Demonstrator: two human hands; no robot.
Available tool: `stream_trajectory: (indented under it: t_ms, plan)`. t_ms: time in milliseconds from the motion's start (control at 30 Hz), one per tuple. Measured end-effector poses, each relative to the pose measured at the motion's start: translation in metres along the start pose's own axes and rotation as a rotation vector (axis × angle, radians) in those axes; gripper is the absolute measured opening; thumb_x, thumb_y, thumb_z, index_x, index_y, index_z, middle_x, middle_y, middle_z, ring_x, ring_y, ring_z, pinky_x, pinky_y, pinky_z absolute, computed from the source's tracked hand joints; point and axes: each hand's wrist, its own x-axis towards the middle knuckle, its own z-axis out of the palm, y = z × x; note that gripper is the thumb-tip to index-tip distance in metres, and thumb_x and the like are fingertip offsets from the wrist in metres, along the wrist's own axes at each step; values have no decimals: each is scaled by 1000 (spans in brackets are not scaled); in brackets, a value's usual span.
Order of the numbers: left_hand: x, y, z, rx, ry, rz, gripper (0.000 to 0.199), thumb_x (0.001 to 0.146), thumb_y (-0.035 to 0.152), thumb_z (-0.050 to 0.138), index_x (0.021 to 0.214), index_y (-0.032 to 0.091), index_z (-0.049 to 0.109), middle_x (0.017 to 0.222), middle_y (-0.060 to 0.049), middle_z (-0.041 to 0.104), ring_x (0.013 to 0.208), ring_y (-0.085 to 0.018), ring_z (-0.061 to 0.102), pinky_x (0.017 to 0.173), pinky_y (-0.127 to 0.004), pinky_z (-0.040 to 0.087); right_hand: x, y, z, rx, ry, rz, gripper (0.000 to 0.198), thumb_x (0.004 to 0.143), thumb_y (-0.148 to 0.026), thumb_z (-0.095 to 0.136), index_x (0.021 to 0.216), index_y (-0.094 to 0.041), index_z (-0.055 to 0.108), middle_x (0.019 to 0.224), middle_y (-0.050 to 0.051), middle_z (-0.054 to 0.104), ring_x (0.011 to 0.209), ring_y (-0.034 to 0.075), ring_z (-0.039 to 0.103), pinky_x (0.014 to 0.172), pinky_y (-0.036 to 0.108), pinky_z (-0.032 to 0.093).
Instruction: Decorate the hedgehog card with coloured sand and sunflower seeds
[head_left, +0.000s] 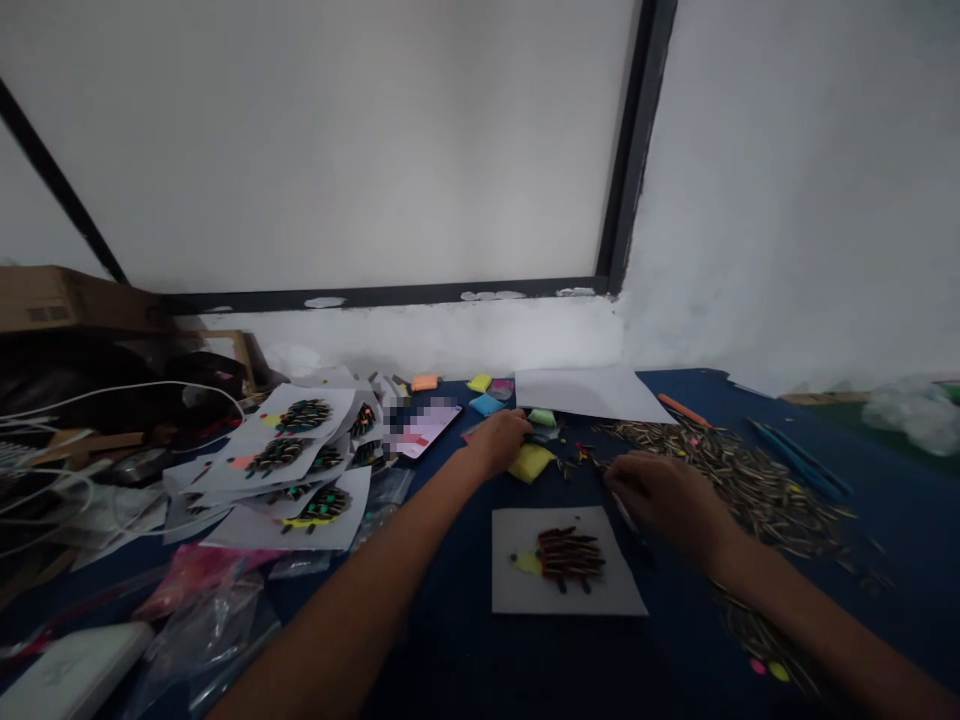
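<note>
My left hand point(504, 440) reaches among small packets of coloured soft material, its fingers curled together at the green packet point(541, 417). Whatever its fingertips hold is hidden. Just below it lies a yellow packet point(532, 463); a blue packet point(487, 404) is behind. My right hand point(660, 492) is closed near the seed pile, with a slim, pen-like tool point(624, 512) showing under its fingers, partly hidden and blurred. Between my forearms lies a white card point(514, 595) bearing a hedgehog point(570, 555) with a yellow face and a body of dark striped seeds.
Striped seeds point(772, 490) spread over the blue table at right, beside blue tweezers point(802, 460) and an orange stick-like tool point(684, 411). Finished-looking hedgehog cards point(300, 455) are stacked left, near a phone point(427, 430). White paper point(592, 393) lies by the wall; plastic bags point(217, 630) lie front left.
</note>
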Motion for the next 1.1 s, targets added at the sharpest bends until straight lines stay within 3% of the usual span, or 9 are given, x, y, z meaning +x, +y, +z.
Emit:
stream_trajectory:
  t_ms: [200,333,467,567,667,767,900,1100]
  plan:
    - [-7,5,-17,-316,114,-162,23,85,10,47,96,13,67,96,-10,67,98,-23,62,95,-39,48,0,-1,-4,49,63,69,41,93,-38,46,56,-21,56,55,4,61,52,18,58,52,28,29]
    - [-26,10,-23,-639,88,-231,18,87,18,45,96,13,61,84,-4,61,80,-17,61,81,-35,55,0,4,-3,156,118,114,21,85,-35,53,78,-21,67,73,7,71,63,22,64,56,29,35]
    - [-44,19,-17,-951,36,-263,24,86,34,53,98,15,56,78,0,53,71,-13,58,74,-36,58,1,3,0,308,138,148,25,85,-39,52,81,-21,69,61,4,67,56,22,62,53,30,37]
    - [-48,28,-13,-1095,-33,-275,32,79,40,63,96,14,58,74,0,53,70,-14,57,70,-39,60,3,-4,1,465,132,160,32,87,-44,50,98,-21,70,67,4,69,58,21,64,53,30,44]
    - [-48,37,-14,-1167,-121,-273,29,76,36,66,93,12,63,78,-4,59,75,-18,61,66,-38,60,6,-11,0,602,106,171,37,89,-49,49,100,-21,69,74,5,72,64,20,67,56,30,49]
    - [-47,45,-17,-1207,-171,-292,22,75,26,64,91,11,67,82,-6,62,78,-19,63,64,-35,59,7,-16,-2,695,51,162,34,86,-50,54,86,-21,70,71,4,71,63,20,66,56,30,50]
    - [-48,50,-23,-1239,-176,-349,21,73,17,63,92,11,69,83,-5,65,76,-17,64,64,-33,58,6,-21,-6,768,-16,148,33,82,-51,60,72,-21,66,57,0,61,53,16,57,50,28,43]
    - [-50,53,-28,-1148,-156,-293,22,72,23,71,89,9,69,72,-3,66,62,-14,63,55,-25,55,6,-27,-11,852,-63,140,40,82,-57,60,66,-21,62,55,-1,56,52,13,50,49,26,39]
